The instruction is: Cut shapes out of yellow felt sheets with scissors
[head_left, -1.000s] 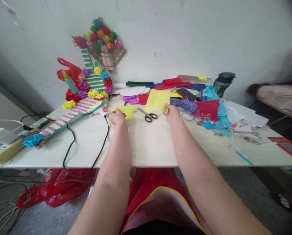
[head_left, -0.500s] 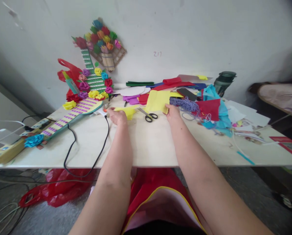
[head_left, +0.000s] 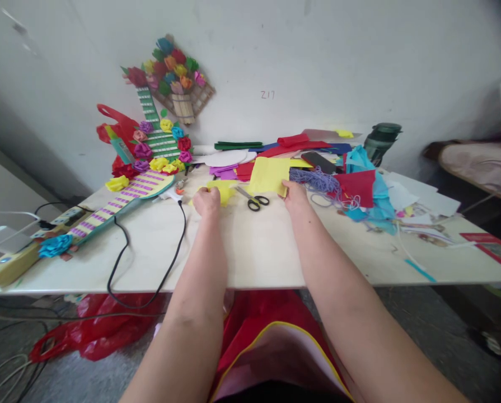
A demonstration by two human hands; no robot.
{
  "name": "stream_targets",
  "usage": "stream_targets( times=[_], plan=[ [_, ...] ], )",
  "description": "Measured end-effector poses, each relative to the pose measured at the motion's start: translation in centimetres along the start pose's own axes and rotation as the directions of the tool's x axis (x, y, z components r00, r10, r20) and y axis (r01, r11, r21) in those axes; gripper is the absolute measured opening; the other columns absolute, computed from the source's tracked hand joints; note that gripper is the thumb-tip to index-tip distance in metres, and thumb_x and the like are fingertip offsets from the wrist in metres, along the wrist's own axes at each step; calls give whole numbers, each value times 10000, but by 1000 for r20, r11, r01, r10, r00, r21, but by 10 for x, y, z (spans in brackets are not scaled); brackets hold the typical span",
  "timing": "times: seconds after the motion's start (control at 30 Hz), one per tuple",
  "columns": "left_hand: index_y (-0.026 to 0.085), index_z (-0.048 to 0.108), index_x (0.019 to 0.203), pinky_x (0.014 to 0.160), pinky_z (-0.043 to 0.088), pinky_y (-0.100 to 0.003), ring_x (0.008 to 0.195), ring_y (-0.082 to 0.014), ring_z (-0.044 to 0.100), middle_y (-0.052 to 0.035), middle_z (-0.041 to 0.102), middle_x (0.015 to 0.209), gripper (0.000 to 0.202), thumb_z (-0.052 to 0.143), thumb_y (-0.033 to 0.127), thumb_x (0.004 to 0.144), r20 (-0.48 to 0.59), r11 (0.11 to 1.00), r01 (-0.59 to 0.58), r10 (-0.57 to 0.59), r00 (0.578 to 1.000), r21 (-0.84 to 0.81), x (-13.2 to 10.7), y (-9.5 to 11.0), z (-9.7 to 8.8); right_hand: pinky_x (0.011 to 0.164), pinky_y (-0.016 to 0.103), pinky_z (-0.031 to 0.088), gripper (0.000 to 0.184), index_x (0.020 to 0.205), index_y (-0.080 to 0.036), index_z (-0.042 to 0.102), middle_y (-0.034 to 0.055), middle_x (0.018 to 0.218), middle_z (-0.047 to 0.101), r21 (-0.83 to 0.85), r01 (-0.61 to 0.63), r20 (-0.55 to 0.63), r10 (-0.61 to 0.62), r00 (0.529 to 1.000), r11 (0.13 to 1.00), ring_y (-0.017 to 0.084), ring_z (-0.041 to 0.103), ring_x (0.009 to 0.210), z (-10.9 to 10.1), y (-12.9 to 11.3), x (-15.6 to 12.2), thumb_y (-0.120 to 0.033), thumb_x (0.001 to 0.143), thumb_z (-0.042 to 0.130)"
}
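Observation:
My right hand (head_left: 294, 196) pinches the lower right corner of a yellow paper sheet (head_left: 269, 174), which stands tilted above the table. My left hand (head_left: 206, 201) is closed at the edge of a crumpled yellow paper piece (head_left: 225, 192), its fingers pressed together on it. Between the two hands lie scissors (head_left: 257, 202) with black handles, their blades pointing toward the left and partly lying by the yellow papers. Just left of my left hand is a white glue gun (head_left: 171, 193) with a black cord.
Paper-flower guitar decorations (head_left: 124, 201) lean at the left, near a power strip (head_left: 10, 263). Coloured paper (head_left: 225, 170), a dark phone (head_left: 319, 162), purple yarn (head_left: 317, 182) and a green bottle (head_left: 382, 143) crowd the back and right. The black cord (head_left: 178, 240) loops over the front edge.
My left hand has moved right, away from the glue gun, and closed on the crumpled yellow paper. My right hand keeps its pinch on the yellow sheet.

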State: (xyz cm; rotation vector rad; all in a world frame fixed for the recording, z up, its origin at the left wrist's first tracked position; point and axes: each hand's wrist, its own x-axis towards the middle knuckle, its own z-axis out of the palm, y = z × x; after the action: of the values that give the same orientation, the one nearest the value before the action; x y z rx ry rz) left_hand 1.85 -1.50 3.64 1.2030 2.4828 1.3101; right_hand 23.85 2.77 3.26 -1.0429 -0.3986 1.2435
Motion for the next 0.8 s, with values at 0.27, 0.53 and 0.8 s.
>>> stream_targets(
  times=[0.27, 0.53, 0.8],
  plan=[
    [174, 631, 735, 819, 447, -446, 995, -352, 607, -183, 677, 966, 176, 499, 290, 739, 25, 980, 183, -181, 983, -79, 5, -4, -3, 401, 179, 405, 139, 660, -148, 528, -53, 486, 570, 3, 0, 6, 0, 1000, 1000, 71, 509, 397, -1, 1, 1, -28, 711, 578],
    [183, 486, 1164, 923, 382, -544, 1145, -381, 503, -198, 565, 1194, 576, 686, 231, 626, -244, 961, 168, -221, 944, -220, -3, -2, -1, 392, 179, 401, 135, 674, -156, 528, -59, 475, 555, -23, -1, 7, 2, 1000, 1000, 73, 502, 391, -1, 1, 1, -35, 710, 575],
    [189, 559, 892, 931, 429, -384, 1022, -229, 593, -109, 638, 991, 118, 467, 244, 845, -235, 860, -349, 277, 932, -373, -2, 6, 17, 423, 201, 449, 139, 670, -162, 524, -54, 510, 580, -19, 2, 109, 0, 994, 1000, 92, 546, 450, -1, 4, 0, -41, 709, 578]
  ],
)
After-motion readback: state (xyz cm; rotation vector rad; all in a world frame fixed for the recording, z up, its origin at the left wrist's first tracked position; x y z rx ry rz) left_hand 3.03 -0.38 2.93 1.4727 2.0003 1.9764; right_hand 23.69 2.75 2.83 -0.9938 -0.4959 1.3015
